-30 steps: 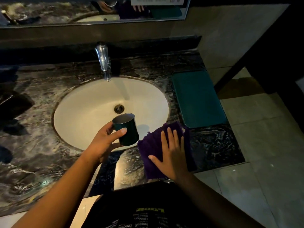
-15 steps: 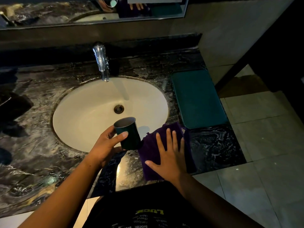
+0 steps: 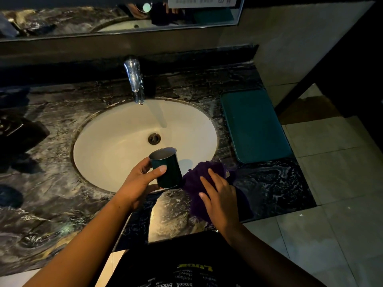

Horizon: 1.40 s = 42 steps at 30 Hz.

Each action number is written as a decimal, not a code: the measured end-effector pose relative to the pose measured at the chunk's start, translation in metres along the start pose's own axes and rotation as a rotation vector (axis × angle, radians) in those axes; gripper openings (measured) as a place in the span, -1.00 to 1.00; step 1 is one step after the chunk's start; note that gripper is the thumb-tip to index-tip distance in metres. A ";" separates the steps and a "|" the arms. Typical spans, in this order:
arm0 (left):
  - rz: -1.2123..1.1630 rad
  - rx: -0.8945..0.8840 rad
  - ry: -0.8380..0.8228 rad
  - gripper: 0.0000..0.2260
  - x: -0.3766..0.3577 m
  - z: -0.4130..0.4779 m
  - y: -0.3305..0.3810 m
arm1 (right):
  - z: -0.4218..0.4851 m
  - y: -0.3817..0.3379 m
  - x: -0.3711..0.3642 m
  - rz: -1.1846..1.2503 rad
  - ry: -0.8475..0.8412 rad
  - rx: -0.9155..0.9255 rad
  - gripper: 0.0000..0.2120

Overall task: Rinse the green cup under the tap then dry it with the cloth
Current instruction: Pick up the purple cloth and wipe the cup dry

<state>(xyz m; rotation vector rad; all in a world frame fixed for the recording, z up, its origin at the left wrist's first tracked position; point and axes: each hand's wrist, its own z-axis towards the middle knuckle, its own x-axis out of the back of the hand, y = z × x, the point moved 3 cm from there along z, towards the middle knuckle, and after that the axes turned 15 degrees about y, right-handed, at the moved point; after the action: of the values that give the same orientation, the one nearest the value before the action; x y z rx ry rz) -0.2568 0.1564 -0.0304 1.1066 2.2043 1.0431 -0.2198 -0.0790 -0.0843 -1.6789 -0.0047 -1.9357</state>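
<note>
Dark green cup, upright, open-topped

The white oval sink sits recessed in a dark marble counter. Its drain lies near centre. A teal mat (rectangular) lies right of the sink. A mirror spans the wall.
</note>
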 end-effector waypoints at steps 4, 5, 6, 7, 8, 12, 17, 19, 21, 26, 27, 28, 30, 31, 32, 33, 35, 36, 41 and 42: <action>0.007 -0.013 -0.008 -0.54 0.003 -0.001 0.001 | 0.007 -0.008 0.005 0.104 0.007 -0.094 -0.65; 0.006 -0.015 -0.010 -0.55 0.004 -0.001 0.002 | 0.010 -0.011 0.008 0.138 -0.006 -0.132 -0.67; 0.003 -0.017 -0.011 -0.57 0.004 -0.002 0.003 | 0.013 -0.013 0.010 0.185 -0.016 -0.182 -0.67; -0.001 -0.021 -0.013 -0.58 0.005 -0.002 0.003 | 0.016 -0.014 0.013 0.251 -0.028 -0.246 -0.63; -0.004 -0.024 -0.013 -0.59 0.005 -0.002 0.004 | 0.019 -0.015 0.015 0.327 -0.045 -0.327 -0.56; -0.008 -0.027 -0.001 -0.58 0.007 -0.004 0.008 | 0.028 -0.016 0.021 0.472 -0.199 -0.586 -0.23; -0.031 -0.027 0.003 -0.58 0.007 -0.006 0.012 | 0.032 -0.020 0.019 0.729 -0.372 -0.871 -0.27; -0.044 -0.029 -0.001 -0.59 0.007 -0.006 0.014 | 0.030 -0.024 0.018 0.918 -0.386 -1.064 -0.44; -0.056 -0.031 0.000 -0.57 0.009 -0.007 0.015 | 0.027 -0.030 0.018 1.153 -0.464 -1.270 -0.65; -0.104 -0.045 0.005 -0.50 0.017 -0.012 0.023 | 0.026 -0.043 0.025 1.334 -0.561 -1.502 -0.57; -0.111 -0.049 0.012 -0.54 0.018 -0.013 0.025 | 0.028 -0.046 0.027 1.339 -0.551 -1.491 -0.55; -0.123 -0.052 0.018 -0.57 0.018 -0.014 0.026 | 0.029 -0.048 0.030 1.341 -0.530 -1.478 -0.54; -0.148 -0.058 0.027 -0.58 0.019 -0.016 0.031 | 0.037 -0.051 0.039 1.395 -0.462 -1.466 -0.56; -0.160 -0.065 0.023 -0.59 0.019 -0.017 0.034 | 0.041 -0.053 0.043 1.447 -0.432 -1.473 -0.58; -0.168 -0.073 0.016 -0.58 0.019 -0.019 0.036 | 0.047 -0.055 0.047 1.498 -0.412 -1.480 -0.58; -0.175 -0.081 0.008 -0.56 0.019 -0.020 0.039 | 0.052 -0.055 0.050 1.531 -0.388 -1.491 -0.57; -0.192 -0.093 0.010 -0.50 0.019 -0.023 0.045 | 0.063 -0.057 0.055 1.587 -0.355 -1.491 -0.53; -0.205 -0.101 0.010 -0.49 0.019 -0.024 0.049 | 0.068 -0.058 0.058 1.629 -0.348 -1.487 -0.50; -0.230 -0.151 0.025 -0.63 0.018 -0.029 0.071 | 0.093 -0.069 0.074 1.842 -0.329 -1.365 -0.23; -0.236 -0.165 0.031 -0.62 0.018 -0.030 0.076 | 0.098 -0.073 0.077 1.867 -0.354 -1.334 -0.14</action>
<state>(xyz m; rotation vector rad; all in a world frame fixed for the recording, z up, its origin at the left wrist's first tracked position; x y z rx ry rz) -0.2514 0.1883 0.0471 0.7425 2.1644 1.1198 -0.1652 -0.0144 0.0326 -1.3254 2.1167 0.0241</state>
